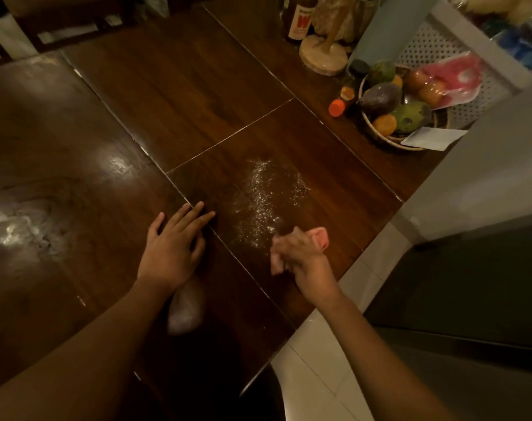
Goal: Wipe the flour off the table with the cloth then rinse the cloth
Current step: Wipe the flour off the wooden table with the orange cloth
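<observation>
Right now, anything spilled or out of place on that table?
Yes: flour is scattered on the table, just beyond the right hand, which grips a pink cloth. A pale smear at the table's left edge could be flour or glare.

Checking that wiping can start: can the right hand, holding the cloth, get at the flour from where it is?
Probably yes. The right hand, gripping the pink cloth, is at the near edge of the flour, with only bare table between them. The left hand rests flat to one side.
</observation>
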